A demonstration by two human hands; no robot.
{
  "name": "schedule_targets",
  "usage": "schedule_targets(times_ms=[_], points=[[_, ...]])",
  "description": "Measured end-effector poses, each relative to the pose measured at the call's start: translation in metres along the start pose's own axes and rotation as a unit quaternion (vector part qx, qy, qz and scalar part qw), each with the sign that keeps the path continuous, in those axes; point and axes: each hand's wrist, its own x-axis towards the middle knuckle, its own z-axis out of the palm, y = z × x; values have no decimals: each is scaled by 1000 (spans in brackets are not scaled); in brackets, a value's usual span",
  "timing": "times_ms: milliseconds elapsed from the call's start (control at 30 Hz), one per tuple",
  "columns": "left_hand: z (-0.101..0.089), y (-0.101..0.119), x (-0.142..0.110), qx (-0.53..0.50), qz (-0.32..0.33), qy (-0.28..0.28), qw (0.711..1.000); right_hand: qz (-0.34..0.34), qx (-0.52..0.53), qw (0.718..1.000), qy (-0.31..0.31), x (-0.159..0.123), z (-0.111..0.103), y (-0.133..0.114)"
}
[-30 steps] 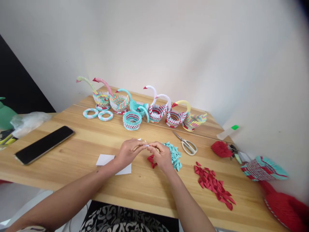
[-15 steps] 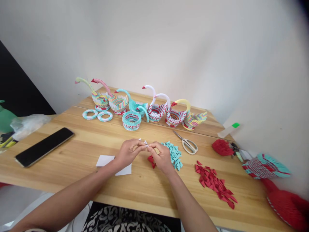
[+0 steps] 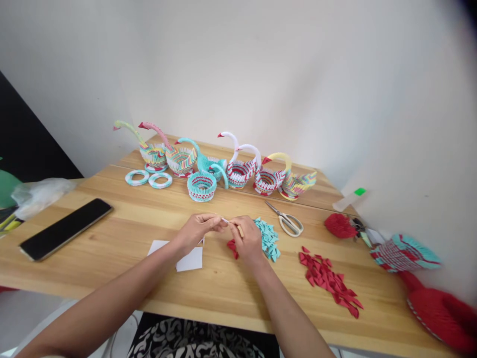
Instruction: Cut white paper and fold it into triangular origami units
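Observation:
Between the fingertips of both hands is a small folded white paper piece (image 3: 225, 220), mostly covered by the fingers. My left hand (image 3: 199, 229) pinches it from the left, my right hand (image 3: 246, 237) from the right. White paper sheets (image 3: 190, 259) lie on the table under and beside my left forearm. A few red folded pieces (image 3: 233, 247) sit just left of my right hand, partly hidden by it. Past its other side spreads a pile of turquoise folded paper triangles (image 3: 270, 239).
Scissors (image 3: 286, 220) lie beyond the turquoise pile. Red folded triangles (image 3: 330, 278) spread at the right. Several paper swans (image 3: 241, 174) line the back, with a turquoise paper bowl (image 3: 201, 187) and two rings (image 3: 160, 180) in front. A black phone (image 3: 67, 228) lies at left.
The fingers have shifted around the white paper piece, and my left hand has turned slightly, its fingers straighter. Both hands stay close together. The view has moved a little.

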Motion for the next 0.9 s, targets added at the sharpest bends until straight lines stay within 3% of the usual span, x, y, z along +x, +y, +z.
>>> schedule_targets(times_ms=[133, 233, 300, 367, 433, 533, 633, 767, 900], points=[[2, -1, -1, -123, -65, -57, 989, -43, -37, 998, -4, -2, 8, -8], [-1, -3, 0, -148, -90, -37, 984, -47, -74, 996, -20, 3, 9, -13], [-5, -4, 3, -152, -89, -23, 984, -53, -94, 992, -62, 11, -2, -8], [-8, -6, 5, -160, -81, -16, 984, -40, -131, 984, -113, 20, -26, 6], [-11, -7, 6, -177, -80, -11, 981, 35, -201, 967, -154, 25, -57, 30], [-14, -9, 7, -203, -93, 2, 975, 166, -338, 901, -217, 21, -98, 71], [-16, -11, 10, -226, -89, 7, 970, 236, -423, 837, -256, 3, -116, 104], [-17, -13, 11, -241, -82, 13, 967, 194, -446, 842, -232, -21, -115, 124], [-16, -12, 10, -240, -82, 12, 967, 210, -437, 841, -238, -22, -119, 134]])
